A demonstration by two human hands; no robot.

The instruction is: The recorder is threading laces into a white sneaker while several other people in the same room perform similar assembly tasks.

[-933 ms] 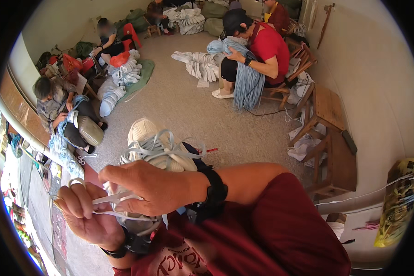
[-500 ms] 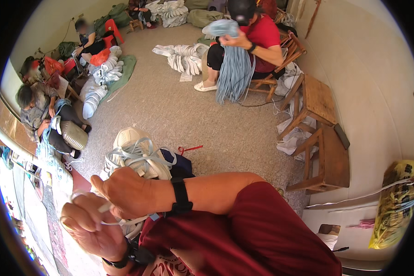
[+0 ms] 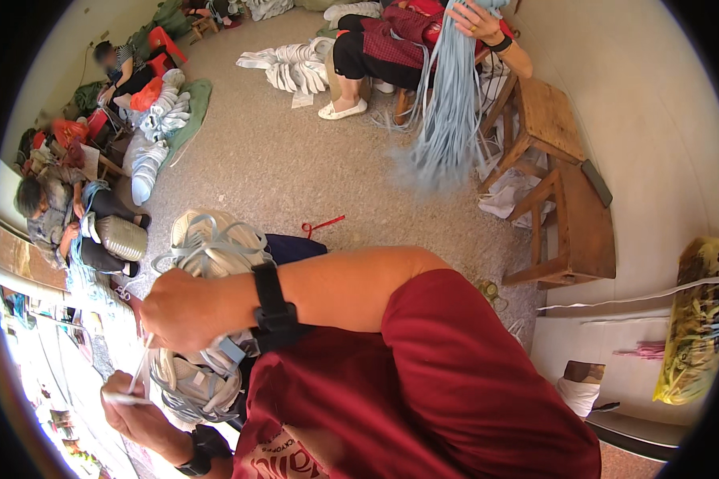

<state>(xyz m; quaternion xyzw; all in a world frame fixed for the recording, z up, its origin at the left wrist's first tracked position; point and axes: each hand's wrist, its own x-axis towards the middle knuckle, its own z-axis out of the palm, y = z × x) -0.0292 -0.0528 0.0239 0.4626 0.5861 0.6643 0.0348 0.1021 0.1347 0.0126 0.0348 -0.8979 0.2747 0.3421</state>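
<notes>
The floor [image 3: 295, 172] was bare, speckled grey-beige, and ran up to plain cream walls [image 3: 655, 120] on the right. Two rough wooden stools [image 3: 571, 215] stood against that wall, one just behind the other, with a dark flat thing lying on the nearer one and crumpled white cloth [image 3: 507, 191] at their feet. A yellow bag [image 3: 695, 327] hung lower down the same wall. A green mat [image 3: 190, 112] lay on the floor at the left, near a red stool [image 3: 166, 41]. A small red scrap [image 3: 321, 226] lay mid-floor. Strong white daylight flooded in low on the left
</notes>
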